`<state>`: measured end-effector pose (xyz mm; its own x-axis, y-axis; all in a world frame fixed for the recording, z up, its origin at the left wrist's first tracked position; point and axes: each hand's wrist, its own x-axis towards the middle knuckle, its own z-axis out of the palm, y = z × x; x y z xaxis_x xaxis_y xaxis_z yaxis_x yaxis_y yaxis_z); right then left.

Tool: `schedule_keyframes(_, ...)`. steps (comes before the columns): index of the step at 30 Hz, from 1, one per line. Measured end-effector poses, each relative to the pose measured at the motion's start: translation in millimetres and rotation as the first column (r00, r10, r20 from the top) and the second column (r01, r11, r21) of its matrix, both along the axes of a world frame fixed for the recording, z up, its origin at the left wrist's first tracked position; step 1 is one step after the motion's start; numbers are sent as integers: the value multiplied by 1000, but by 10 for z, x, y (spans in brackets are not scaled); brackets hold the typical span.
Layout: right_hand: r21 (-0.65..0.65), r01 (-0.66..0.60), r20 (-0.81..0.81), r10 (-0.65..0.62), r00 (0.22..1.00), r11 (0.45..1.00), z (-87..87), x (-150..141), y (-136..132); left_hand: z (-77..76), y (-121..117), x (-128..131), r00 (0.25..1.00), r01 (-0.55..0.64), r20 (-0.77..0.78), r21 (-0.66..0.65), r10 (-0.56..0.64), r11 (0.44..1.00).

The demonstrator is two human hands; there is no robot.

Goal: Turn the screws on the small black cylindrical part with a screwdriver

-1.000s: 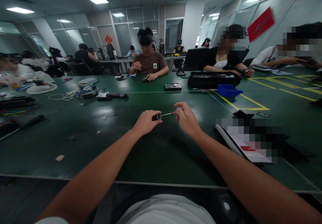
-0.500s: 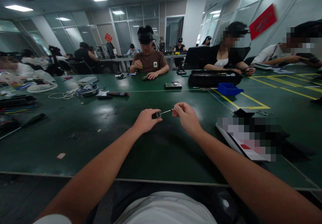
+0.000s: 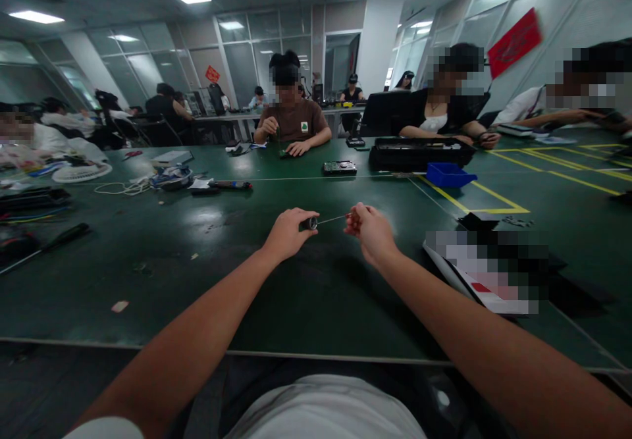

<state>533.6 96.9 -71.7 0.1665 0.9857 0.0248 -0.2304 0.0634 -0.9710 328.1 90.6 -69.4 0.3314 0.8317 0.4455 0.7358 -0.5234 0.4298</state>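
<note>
Over the middle of the green table (image 3: 306,294), my left hand (image 3: 286,233) is closed around a small black cylindrical part (image 3: 311,223) with a shiny round end. My right hand (image 3: 371,232) is closed on the red handle of a thin screwdriver (image 3: 332,219). The screwdriver's metal shaft points left, and its tip meets the end of the cylindrical part. Both hands hover just above the table surface.
A papers-and-dark-object pile (image 3: 488,274) lies right of my right hand. Farther back sit a blue bin (image 3: 449,175), a black case (image 3: 419,153), a circuit board (image 3: 340,168), cables and tools (image 3: 172,181). Several people sit around the table's far and side edges.
My right hand has curled tighter and rolled on the screwdriver handle. The left hand and the part have shifted slightly up and right.
</note>
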Motion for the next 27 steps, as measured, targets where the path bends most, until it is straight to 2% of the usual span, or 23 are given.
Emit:
schedule_keyframes(3, 91, -4, 87, -4, 996, 996, 13, -39, -31, 4, -13, 12, 1000, -8, 6, -13, 8, 1000)
schedule_keyframes(9, 191, -19, 212, -22, 977, 981, 25, -46, -57, 20, -28, 11, 1000, -3, -1, -26, 3, 1000)
schedule_keyframes(12, 199, -66, 247, 15, 969, 978, 41, -50, -80, 11, -21, -8, 1000, -15, 5, -13, 16, 1000)
schedule_keyframes(17, 254, -71, 344, -22, 939, 965, 81, -57, -126, 7, -8, -15, 999, -40, -12, -24, 40, 999)
schedule_keyframes(27, 303, -76, 377, -46, 925, 950, 60, -58, -113, 4, -3, -8, 999, -34, 20, -17, 34, 999)
